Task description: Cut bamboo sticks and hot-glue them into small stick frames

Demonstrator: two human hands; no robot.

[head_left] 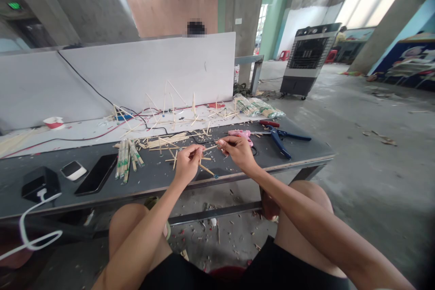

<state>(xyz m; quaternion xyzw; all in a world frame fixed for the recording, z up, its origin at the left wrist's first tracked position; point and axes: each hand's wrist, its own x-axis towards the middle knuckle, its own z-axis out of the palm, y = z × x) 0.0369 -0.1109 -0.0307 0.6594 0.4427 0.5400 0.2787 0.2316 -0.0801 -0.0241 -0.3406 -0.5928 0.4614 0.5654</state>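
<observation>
Stick [210,147] held over the table [312,148], left hand [188,161] pinching one end, right hand [238,150] pinching the other, wrapped packs of sticks [127,159] at left, clear bags of sticks [258,106] behind at right, red-and-white cup [53,122], contents unclear

The left hand [188,161] is held in a pinch, thumb brought against the fingers. Near it, on its right, the right hand [239,150] is likewise pinched, the fingertips turned toward the left. Below the hands, both bare forearms are spread outward: the left forearm [152,222] is raised steeply, the right forearm [299,208] slanted lower.
</observation>
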